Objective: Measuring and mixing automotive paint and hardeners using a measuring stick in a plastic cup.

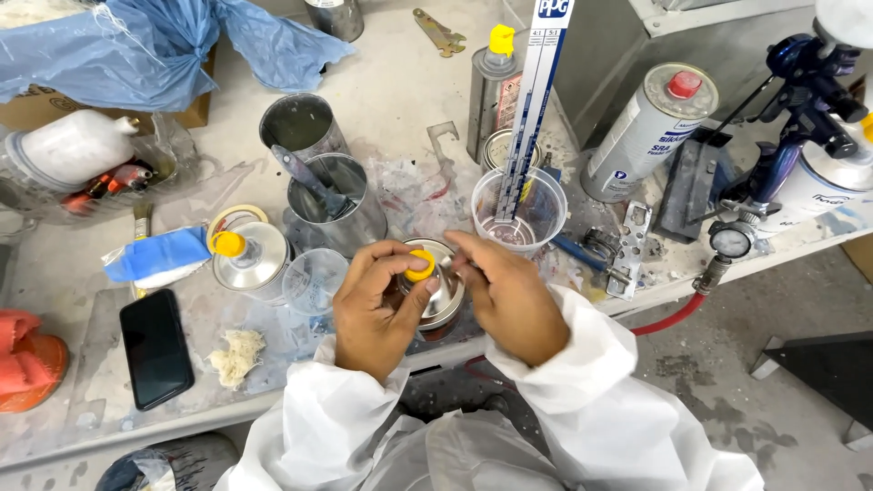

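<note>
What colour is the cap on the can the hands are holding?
Yellow. The cap sits on the silver can, under the left hand's fingers; the head view shows it.

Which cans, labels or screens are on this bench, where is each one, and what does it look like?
Metal can: front centre, yellow cap under left hand, right hand alongside.
Labelled tin: right rear, lying tilted, white label, red cap.
Tall tin: rear centre, upright, yellow cap.
Measuring stick: in clear cup, white and blue.
Phone: left front, flat, dark screen.

Two open metal cans, two clear plastic cups, one phone.
</note>
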